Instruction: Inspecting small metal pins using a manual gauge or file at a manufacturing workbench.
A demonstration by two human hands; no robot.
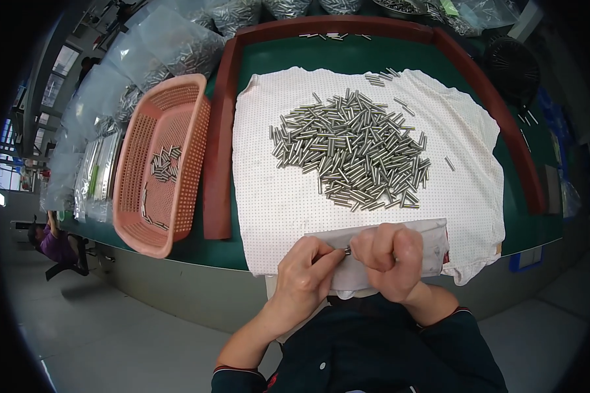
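My left hand (301,270) pinches a short metal pin (347,251) between thumb and forefinger. Right beside it, the curled fingers of my right hand (392,257) close near the pin's other end; what they grip is hidden. Both hands are over a folded grey cloth (432,237) at the table's near edge. Beyond them, a large heap of similar metal pins (357,154) lies on a white dotted cloth (259,196). A few stray pins (450,164) lie apart to the right of the heap.
A dark red raised border (217,177) frames the green table (275,56). To its left stands a pink plastic basket (128,190) with a small group of pins inside. Clear bags of metal parts (193,52) line the far left. Another person (59,245) sits at far left.
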